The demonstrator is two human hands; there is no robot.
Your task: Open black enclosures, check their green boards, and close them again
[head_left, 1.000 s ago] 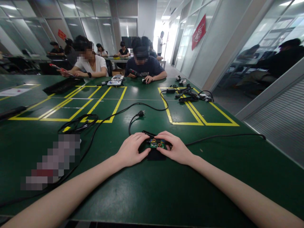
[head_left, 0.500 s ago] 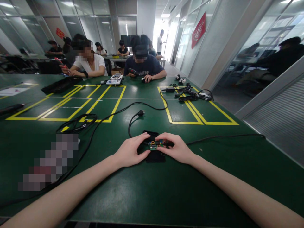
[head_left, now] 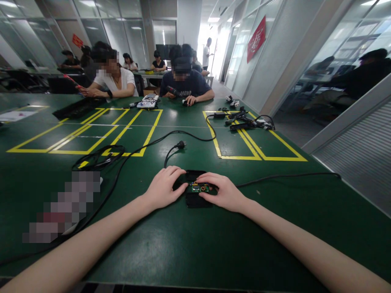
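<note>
A small green circuit board (head_left: 200,187) with copper-coloured coils lies over the opened black plastic case (head_left: 198,201), whose other half (head_left: 194,175) shows behind it. My right hand (head_left: 224,191) grips the board's right end between thumb and fingers. At the left end, my left hand (head_left: 165,188) is curled with its thumb and index finger around a dark cord end, partly hidden by the fingers. The cord's black plug (head_left: 181,145) lies on the table beyond that hand. Another black cable (head_left: 287,176) runs off to the right from behind my right hand.
The green table (head_left: 146,252) carries yellow tape outlines. A black cable coil (head_left: 100,158) and a blurred-out long object (head_left: 65,207) lie at left; tangled adapters (head_left: 244,121) lie at back right. Two people sit opposite; one's hand (head_left: 191,100) rests by a small object.
My left hand has shifted left, its thumb and index coming off the case and board edge and closer together. The board now sits flatter; my right hand stays on it.
</note>
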